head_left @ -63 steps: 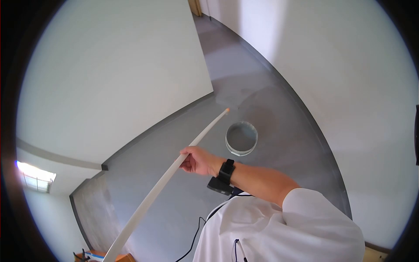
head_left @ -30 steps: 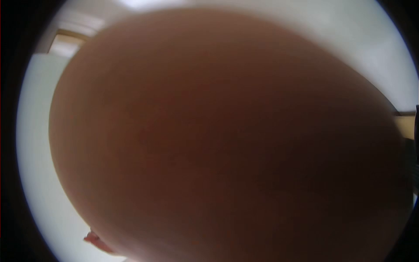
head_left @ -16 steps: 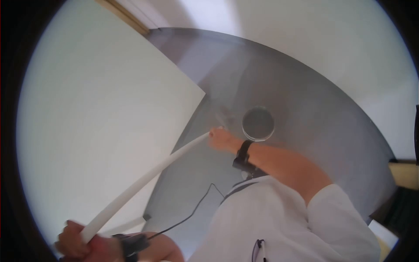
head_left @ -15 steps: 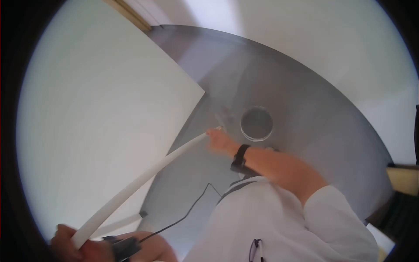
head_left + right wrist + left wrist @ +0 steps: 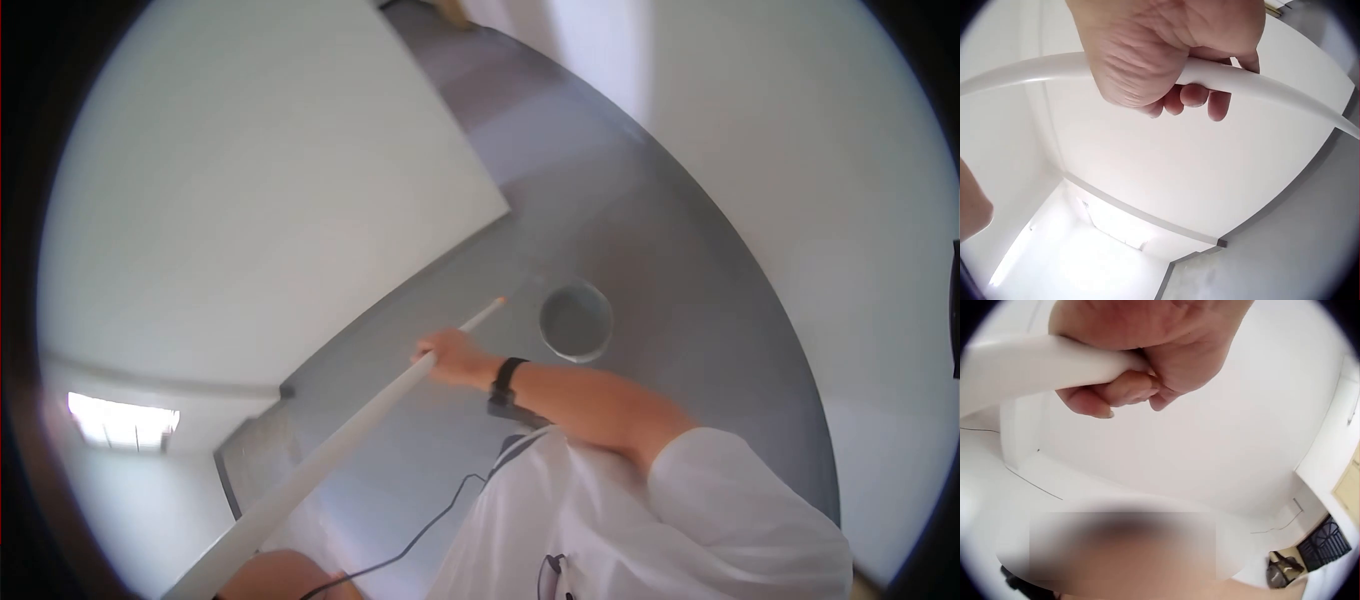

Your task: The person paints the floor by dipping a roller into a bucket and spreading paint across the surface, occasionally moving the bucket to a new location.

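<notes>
A long white pole (image 5: 345,450) runs from the lower left toward the floor, with an orange tip (image 5: 502,300) at its far end. My right hand (image 5: 455,357) grips it partway along, a short length showing beyond the fist. In the right wrist view the fingers (image 5: 1193,95) of that right hand curl round the white pole (image 5: 1235,80). My left hand (image 5: 1154,344) holds the pole's near end (image 5: 1079,362) in its curled fingers; in the head view this hand is out of sight, with only part of the left arm (image 5: 285,578) at the bottom edge.
A round bucket (image 5: 606,335) with grey contents stands on the grey floor (image 5: 690,300), right of the pole's tip. A white wall (image 5: 280,200) with an outer corner rises at the left, another wall (image 5: 800,200) at the right. A black cable (image 5: 440,520) hangs before the white shirt.
An arm or other skin covered the head view a second ago. Since half a second ago the view has turned, the left hand has left it, and more of the pole shows beyond my right hand.
</notes>
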{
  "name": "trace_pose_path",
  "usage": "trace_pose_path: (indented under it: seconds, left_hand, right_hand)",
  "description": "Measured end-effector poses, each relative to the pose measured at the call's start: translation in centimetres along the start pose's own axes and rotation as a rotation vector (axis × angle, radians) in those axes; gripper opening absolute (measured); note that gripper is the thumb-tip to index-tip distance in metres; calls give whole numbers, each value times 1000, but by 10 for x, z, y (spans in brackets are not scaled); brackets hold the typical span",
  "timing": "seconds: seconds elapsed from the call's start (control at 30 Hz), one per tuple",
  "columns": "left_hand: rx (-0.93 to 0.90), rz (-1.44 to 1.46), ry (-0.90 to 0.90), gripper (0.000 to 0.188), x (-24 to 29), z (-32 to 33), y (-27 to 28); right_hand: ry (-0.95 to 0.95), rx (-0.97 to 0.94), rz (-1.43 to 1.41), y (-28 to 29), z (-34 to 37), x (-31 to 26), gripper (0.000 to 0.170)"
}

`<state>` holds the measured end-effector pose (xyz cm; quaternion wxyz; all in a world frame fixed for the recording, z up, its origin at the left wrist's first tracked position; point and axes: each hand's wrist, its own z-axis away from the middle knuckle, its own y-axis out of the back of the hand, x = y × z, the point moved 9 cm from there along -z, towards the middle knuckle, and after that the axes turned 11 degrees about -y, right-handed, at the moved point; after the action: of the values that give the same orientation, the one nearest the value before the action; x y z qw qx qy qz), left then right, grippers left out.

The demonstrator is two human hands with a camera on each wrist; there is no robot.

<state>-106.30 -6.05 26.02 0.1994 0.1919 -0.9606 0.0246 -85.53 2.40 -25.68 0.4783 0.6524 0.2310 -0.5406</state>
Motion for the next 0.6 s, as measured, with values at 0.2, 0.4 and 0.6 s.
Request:
trace_pose_path:
  seconds: [0.2, 0.4, 0.6]
  left_hand:
    - [228, 42, 50, 18, -18, 82, 60]
    - [189, -540, 340, 23, -39, 164, 81]
    - [79, -625, 631, 54, -50, 164, 8]
  right_hand:
    - [53, -37, 125, -51, 23, -43, 28]
    - [385, -171, 176, -118, 72, -124, 29]
    - [478, -83, 143, -64, 97, -108, 13]
